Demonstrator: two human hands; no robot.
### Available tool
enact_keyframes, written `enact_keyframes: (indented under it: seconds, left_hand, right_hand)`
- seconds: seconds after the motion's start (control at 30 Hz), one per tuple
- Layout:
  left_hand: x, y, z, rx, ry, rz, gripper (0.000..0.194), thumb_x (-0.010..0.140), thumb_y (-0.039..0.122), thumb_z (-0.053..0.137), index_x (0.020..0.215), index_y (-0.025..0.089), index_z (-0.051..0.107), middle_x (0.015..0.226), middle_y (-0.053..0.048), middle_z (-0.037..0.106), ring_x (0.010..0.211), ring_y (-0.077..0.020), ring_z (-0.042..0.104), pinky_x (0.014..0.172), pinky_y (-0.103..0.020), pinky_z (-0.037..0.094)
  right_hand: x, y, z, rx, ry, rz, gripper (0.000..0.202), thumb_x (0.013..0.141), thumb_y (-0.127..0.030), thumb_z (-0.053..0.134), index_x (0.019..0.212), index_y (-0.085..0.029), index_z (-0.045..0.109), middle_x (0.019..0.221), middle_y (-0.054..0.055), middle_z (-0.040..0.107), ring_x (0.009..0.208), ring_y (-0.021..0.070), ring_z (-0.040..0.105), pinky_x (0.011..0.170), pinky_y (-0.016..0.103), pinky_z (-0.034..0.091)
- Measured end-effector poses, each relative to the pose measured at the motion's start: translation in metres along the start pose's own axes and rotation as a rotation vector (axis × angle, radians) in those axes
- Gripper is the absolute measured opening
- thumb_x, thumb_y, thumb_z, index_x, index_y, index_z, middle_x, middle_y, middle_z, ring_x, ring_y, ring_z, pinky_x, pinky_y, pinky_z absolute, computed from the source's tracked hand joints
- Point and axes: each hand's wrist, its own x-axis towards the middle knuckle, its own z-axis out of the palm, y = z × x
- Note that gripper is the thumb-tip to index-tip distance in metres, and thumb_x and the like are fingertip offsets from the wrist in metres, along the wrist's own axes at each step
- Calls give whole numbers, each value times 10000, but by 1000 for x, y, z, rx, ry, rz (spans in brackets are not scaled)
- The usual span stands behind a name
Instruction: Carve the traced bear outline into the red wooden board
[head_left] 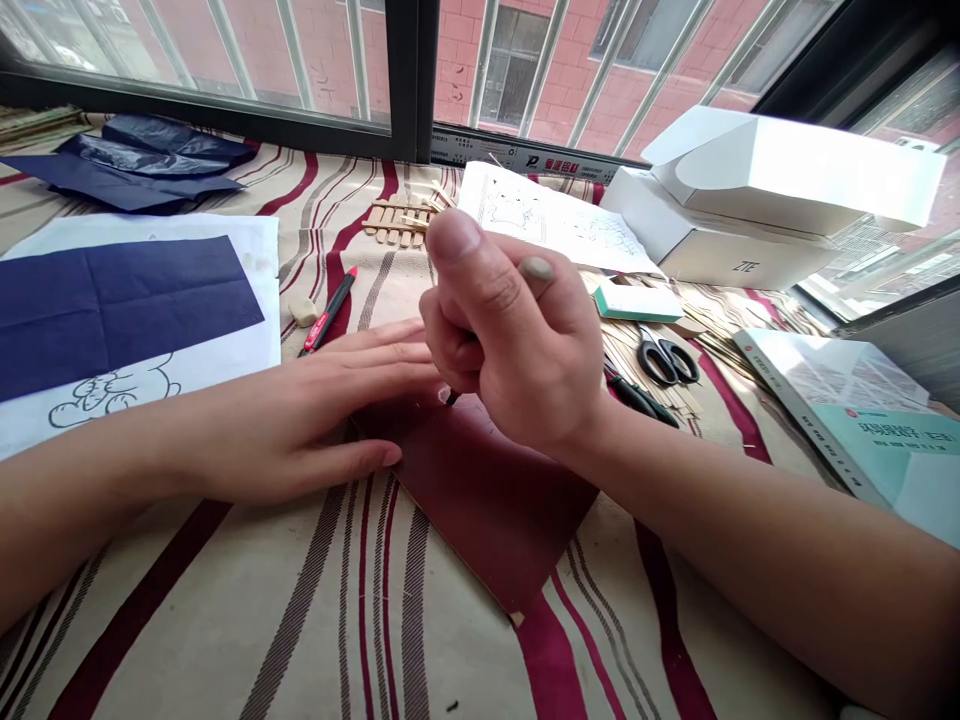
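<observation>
Maroon, a thin sheet point(487, 500) is touched along its left edge by the left hand point(330, 410), spread flat, fingertips partly hidden. Above the sheet, a round-ended tool point(537, 268) is clenched in the right hand point(517, 345), its shaft mostly covered.

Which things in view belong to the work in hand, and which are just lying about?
In use:
dark red board, under the left hand
round-ended tool, gripped in the right hand

Apparently just lying about:
scissors
white ZTE box
red-and-black pen
dark blue sheet
book
</observation>
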Motion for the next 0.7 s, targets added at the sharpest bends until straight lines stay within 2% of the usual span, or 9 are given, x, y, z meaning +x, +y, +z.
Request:
enact_keyframes:
  seconds: [0.1,0.17,0.3,0.43,0.6,0.7]
  left_hand:
    - [3,4,8,-41,36,30,552,1127,285,533,1671,225,460,1802,-82,412,1713,-236,281,1413,-430,262]
    - [2,2,11,-58,45,28,554,1135,273,526,1680,225,434,1807,-75,403,1707,-210,295,1410,-402,265]
    - [-1,-2,13,-74,48,41,526,1136,270,527,1656,214,467,1790,-81,434,1699,-220,314,1414,-409,260]
    - [-1,-2,14,-73,48,34,526,1131,276,543,1650,213,484,1769,-89,468,1691,-235,337,1412,-421,274]
    - [1,-1,13,-69,31,17,525,1139,284,528,1656,211,477,1779,-92,449,1698,-228,319,1401,-446,293]
    - [2,0,11,-81,26,18,520,1134,282,525,1648,213,493,1773,-100,458,1689,-246,342,1399,-471,303]
  right_hand:
    - [1,-1,0,11,5,-2,574,1072,-436,642,641,-246,314,619,-50,282,494,71,277,443,270,224]
    - [1,-2,0,2,14,17,578,1068,-453,649,637,-248,321,612,-50,300,494,73,280,438,265,225]
    - [4,-3,1,5,1,42,563,1068,-404,637,631,-248,318,617,-46,333,507,73,305,436,247,260]
    - [8,-2,2,94,-7,-10,573,1050,-349,675,616,-244,315,598,-58,325,504,67,319,436,229,303]
    - [8,-4,3,86,4,-5,530,1063,-135,511,591,-248,297,566,-58,292,512,75,339,463,217,338]
    - [6,-3,3,101,-18,-26,531,1065,-243,598,620,-240,310,641,-49,309,539,70,343,438,216,285]
